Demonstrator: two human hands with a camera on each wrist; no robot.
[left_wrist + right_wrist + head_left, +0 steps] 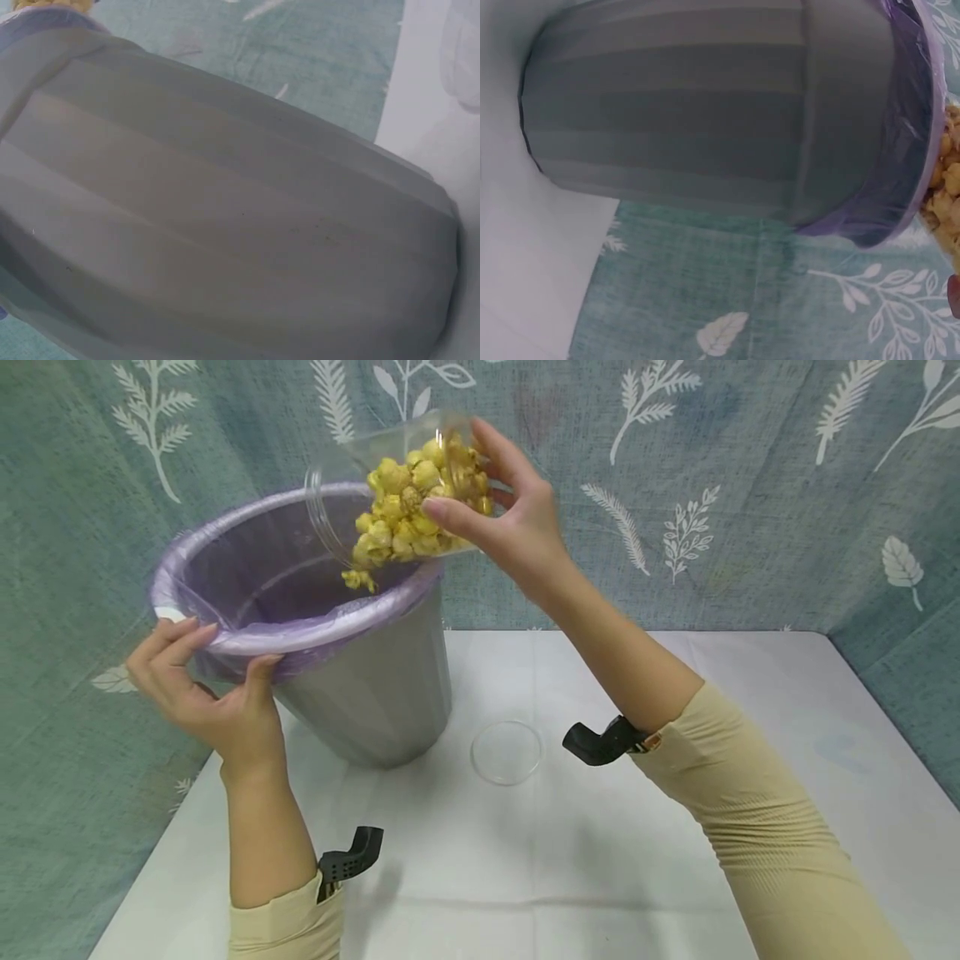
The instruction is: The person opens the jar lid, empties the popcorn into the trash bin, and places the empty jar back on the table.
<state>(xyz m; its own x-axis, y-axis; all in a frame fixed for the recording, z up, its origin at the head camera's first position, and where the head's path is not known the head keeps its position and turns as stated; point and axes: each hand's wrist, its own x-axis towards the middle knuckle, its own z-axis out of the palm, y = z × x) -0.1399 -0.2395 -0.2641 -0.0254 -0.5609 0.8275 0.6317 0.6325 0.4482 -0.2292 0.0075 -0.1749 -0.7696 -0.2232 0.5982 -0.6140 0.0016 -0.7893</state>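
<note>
In the head view my right hand (521, 522) grips a clear plastic jar (366, 453) near its base, thumb in front. The jar is tilted, its mouth to the left and over the trash bin (382, 685). Yellow popcorn (412, 502) fills much of it, and some pieces hang at the lower lip. A purple bag (352, 618) lines the grey bin and folds over its rim. My left hand (202, 689) holds the rim at the near left, thumb on the front. In the right wrist view, popcorn (946, 176) shows beside the lined rim.
On the white table (675, 827) lies a clear round lid (506, 752), right of the bin's base. A green-blue leaf-patterned cloth (675, 460) hangs behind and along the sides. Each wrist wears a black camera mount (600, 742).
</note>
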